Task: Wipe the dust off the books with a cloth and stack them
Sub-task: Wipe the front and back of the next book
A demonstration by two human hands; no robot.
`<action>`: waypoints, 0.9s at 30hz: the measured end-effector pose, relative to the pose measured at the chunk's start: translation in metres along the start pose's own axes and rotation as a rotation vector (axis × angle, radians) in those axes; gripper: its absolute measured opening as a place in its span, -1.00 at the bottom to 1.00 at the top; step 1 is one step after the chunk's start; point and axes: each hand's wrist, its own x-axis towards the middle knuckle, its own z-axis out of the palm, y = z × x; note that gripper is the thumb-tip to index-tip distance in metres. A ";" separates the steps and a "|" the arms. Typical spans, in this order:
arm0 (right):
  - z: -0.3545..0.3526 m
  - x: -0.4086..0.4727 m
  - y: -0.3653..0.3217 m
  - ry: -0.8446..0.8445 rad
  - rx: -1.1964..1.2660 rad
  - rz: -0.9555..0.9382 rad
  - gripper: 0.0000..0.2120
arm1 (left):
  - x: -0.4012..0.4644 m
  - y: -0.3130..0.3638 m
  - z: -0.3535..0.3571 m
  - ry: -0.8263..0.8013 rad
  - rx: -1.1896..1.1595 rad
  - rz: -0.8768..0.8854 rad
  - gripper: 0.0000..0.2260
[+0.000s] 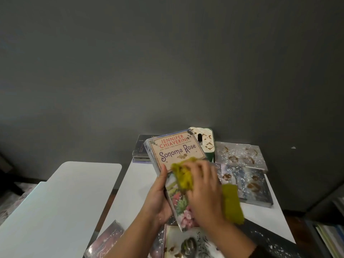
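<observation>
Clearly left hand (158, 198) gripping book (176, 151), right hand (202, 192) fingers bunching yellow cloth (183, 175)

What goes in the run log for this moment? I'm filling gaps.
step: wiping cover | left hand: holds Sonoma Rose book | right hand: rubs yellow-green cloth on it | dusty books remain on white table

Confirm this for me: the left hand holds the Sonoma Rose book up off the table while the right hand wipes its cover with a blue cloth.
Not quite: the cloth is yellow-green, not blue, as the head view shows. The rest stands: the left hand holds the Sonoma Rose book up off the table while the right hand wipes its cover.
</observation>
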 end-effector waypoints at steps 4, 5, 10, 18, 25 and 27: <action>0.003 -0.027 -0.016 -0.077 0.048 -0.195 -0.43 | 0.007 0.008 -0.004 -0.006 -0.039 0.031 -0.48; 0.003 -0.024 -0.009 -0.084 0.054 -0.189 -0.43 | 0.008 0.010 -0.005 -0.002 -0.037 0.030 -0.48; 0.001 0.006 0.048 -0.009 0.060 0.097 -0.33 | 0.009 0.011 -0.007 -0.009 -0.022 0.037 -0.44; 0.003 -0.031 -0.007 -0.041 0.018 -0.241 -0.46 | 0.015 0.007 -0.005 -0.031 -0.057 0.002 -0.42; 0.007 -0.019 0.041 -0.019 0.100 -0.060 -0.46 | 0.011 0.008 -0.008 -0.004 -0.052 0.061 -0.50; 0.005 -0.012 0.059 -0.021 0.139 0.051 -0.49 | 0.011 0.008 -0.009 0.023 -0.078 0.071 -0.48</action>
